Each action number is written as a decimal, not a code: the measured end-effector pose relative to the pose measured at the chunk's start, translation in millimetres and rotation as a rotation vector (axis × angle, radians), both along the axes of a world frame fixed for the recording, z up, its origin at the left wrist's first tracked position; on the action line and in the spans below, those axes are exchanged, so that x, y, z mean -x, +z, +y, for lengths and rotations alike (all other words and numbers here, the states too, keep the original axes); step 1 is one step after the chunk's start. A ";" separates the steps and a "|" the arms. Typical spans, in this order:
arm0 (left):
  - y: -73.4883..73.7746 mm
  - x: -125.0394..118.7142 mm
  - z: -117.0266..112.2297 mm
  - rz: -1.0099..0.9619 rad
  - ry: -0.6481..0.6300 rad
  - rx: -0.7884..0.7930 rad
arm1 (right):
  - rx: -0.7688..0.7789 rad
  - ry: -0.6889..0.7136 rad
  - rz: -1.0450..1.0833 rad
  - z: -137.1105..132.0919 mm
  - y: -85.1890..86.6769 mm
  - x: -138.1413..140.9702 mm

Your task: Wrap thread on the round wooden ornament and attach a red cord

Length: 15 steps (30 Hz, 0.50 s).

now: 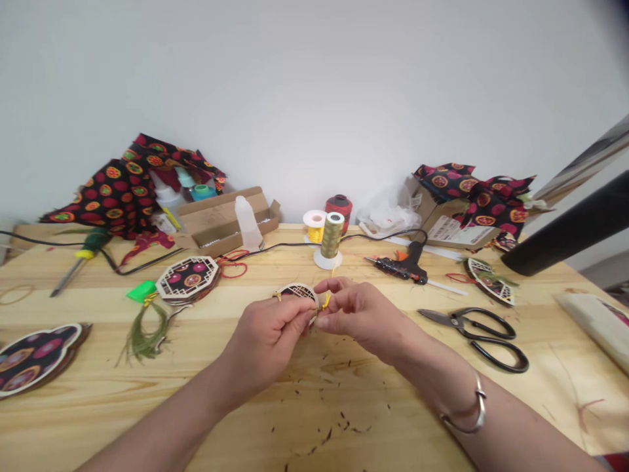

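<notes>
My left hand (275, 331) is closed on a small round ornament (296, 289) with a pale wooden lattice rim over dark fabric. Much of the ornament is hidden behind my fingers. At its right edge, a short yellow cord (326, 301) is pinched by my right hand (361, 314), thumb and fingers bent close together. Just beyond my hands stands an olive thread spool (333, 236) on a white base. A yellow cord spool (315, 227) and a dark red spool (339, 210) are right behind it.
Black-handled scissors (472, 331) and a glue gun (405, 263) lie to the right. Leftward are an octagonal ornament (189, 278), a green tassel (145, 331), a screwdriver (78, 262) and a cardboard box (216, 229) with a white bottle (248, 223). Dark scraps (327, 436) litter the near tabletop.
</notes>
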<state>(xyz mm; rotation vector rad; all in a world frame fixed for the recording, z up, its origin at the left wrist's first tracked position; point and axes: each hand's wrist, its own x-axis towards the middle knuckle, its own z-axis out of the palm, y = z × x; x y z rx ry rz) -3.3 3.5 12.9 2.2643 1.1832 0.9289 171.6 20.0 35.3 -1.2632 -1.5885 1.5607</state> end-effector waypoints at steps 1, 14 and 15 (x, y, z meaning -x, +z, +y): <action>-0.5 -0.1 0.1 0.007 -0.001 -0.017 | 0.000 0.005 -0.007 0.4 0.1 -0.6; -0.5 -0.1 -0.3 0.010 -0.024 0.004 | 0.009 0.037 -0.005 2.3 3.4 -3.3; 0.1 0.0 -0.9 -0.001 -0.016 0.022 | 0.008 0.028 0.005 2.1 3.1 -2.9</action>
